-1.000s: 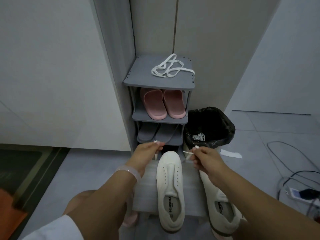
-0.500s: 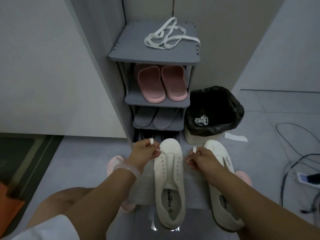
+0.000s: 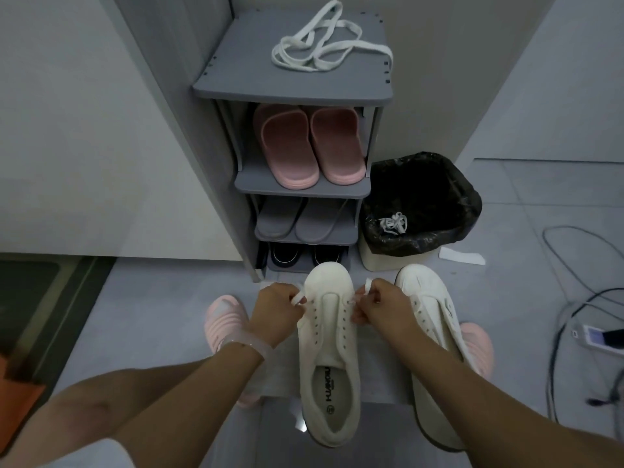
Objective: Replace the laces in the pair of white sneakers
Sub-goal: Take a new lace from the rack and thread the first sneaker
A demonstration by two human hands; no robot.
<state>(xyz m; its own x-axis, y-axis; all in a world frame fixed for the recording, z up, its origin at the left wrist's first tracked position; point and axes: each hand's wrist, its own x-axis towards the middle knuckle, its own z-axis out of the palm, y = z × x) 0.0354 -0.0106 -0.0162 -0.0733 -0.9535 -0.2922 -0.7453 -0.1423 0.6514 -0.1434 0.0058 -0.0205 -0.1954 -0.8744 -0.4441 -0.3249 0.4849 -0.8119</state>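
The near white sneaker (image 3: 329, 349) stands toe-first toward the shoe rack (image 3: 293, 86). Left hand (image 3: 275, 310) and right hand (image 3: 381, 307) each pinch an end of the new lace (image 3: 299, 298) at the front eyelets; lacing has barely begun, and next comes crossing the ends upward

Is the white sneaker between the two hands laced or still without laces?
Barely laced: the white canvas sneaker has bare eyelets along both rows, and both hands pinch white lace ends beside its front eyelets.
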